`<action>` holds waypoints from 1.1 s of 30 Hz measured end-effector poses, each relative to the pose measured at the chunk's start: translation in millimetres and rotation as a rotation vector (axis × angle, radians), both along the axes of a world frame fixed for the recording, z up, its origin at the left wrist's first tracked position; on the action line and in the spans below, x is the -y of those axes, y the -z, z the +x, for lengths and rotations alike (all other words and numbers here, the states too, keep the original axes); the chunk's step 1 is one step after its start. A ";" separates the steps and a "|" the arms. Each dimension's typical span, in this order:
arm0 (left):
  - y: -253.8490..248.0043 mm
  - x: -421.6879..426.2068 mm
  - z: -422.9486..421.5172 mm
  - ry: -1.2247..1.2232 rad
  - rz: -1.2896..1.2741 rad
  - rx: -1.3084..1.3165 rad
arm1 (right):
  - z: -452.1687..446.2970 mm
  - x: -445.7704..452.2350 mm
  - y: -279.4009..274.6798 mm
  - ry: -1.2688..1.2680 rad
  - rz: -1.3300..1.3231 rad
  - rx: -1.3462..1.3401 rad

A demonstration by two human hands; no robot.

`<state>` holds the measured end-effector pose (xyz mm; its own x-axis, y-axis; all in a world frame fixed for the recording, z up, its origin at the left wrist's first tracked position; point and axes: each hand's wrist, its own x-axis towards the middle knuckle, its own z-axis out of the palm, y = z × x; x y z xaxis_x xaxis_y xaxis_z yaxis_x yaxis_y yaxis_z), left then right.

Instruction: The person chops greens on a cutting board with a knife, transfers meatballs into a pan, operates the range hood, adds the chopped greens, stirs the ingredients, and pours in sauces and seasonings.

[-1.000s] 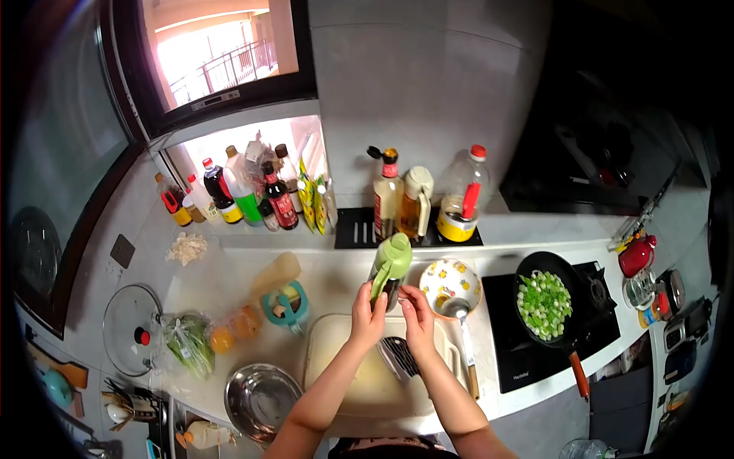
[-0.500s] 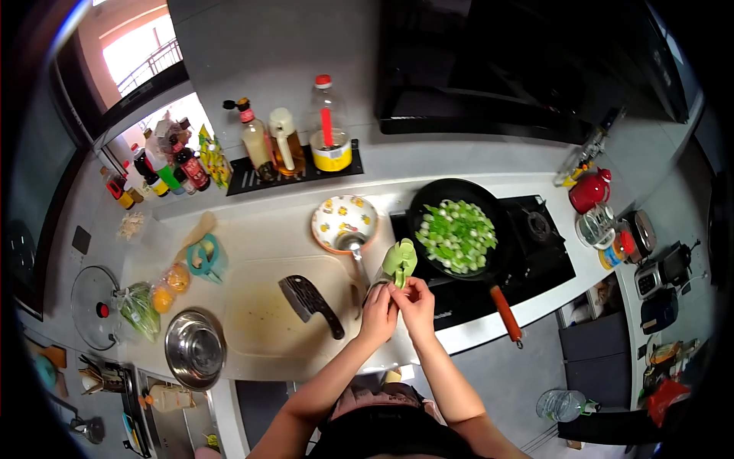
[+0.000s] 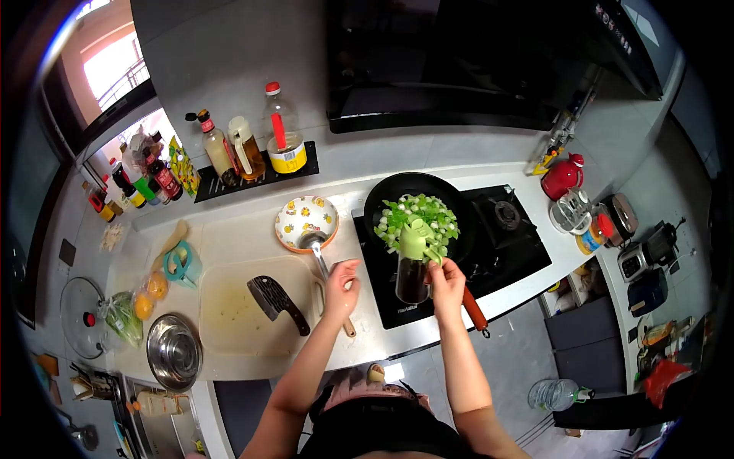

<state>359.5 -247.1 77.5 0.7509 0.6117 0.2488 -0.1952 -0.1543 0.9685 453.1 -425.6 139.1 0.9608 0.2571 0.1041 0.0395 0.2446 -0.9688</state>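
Note:
My right hand [image 3: 449, 289] is closed round the handle of a glass pouring bottle [image 3: 413, 281] with a light green top and dark liquid inside. The bottle is held above the front of the stove, its green spout over the near rim of a black frying pan [image 3: 381, 186]. Chopped green and white pieces, like spring onion [image 3: 420, 214], lie in the pan. My left hand [image 3: 342, 289] holds nothing, with its fingers loosely curled and apart. Close to it, a ladle [image 3: 321, 260] rests with its bowl end in a patterned bowl [image 3: 287, 222].
A cleaver [image 3: 274, 302] lies on the cutting board [image 3: 225, 336], left of my hands. The pan's wooden handle [image 3: 475, 312] sticks out over the counter edge. Further left are a steel bowl [image 3: 174, 352], oranges [image 3: 157, 285] and bagged greens [image 3: 124, 317]. Bottles [image 3: 246, 153] stand on the wall shelf.
The pouring bottle has moved right to the pan, now in my right hand alone. My left hand has let go and drawn away left. The whole view has shifted slightly.

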 end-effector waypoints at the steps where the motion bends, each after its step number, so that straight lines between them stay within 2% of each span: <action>1: 9.9 -8.3 1.4 -0.027 -0.088 -0.077 | 2.4 4.2 -13.3 -0.010 -0.040 -0.013; 4: 36.0 -30.7 7.0 0.035 -0.276 -0.162 | 16.3 13.8 -36.4 -0.037 -0.082 -0.021; 7: 54.6 -39.3 16.1 0.039 -0.196 -0.204 | 32.2 19.7 -55.6 -0.025 -0.164 -0.007; 10: 55.7 -36.9 22.5 -0.041 0.189 -0.118 | 48.0 30.5 -71.7 -0.018 -0.338 -0.014; 13: 38.4 -30.3 21.2 -0.036 0.338 -0.340 | 78.7 41.3 -59.6 0.043 -0.497 0.100; 14: 47.0 -31.6 23.0 -0.046 0.422 -0.429 | 87.8 44.8 -57.9 0.034 -0.503 0.129; 17: 61.8 -32.1 26.0 -0.118 0.615 -0.407 | 111.2 52.0 -58.2 0.014 -0.581 0.163; 33: 58.6 1.9 44.6 -0.239 0.458 -0.382 | 191.0 59.9 -38.2 -0.115 -0.891 0.240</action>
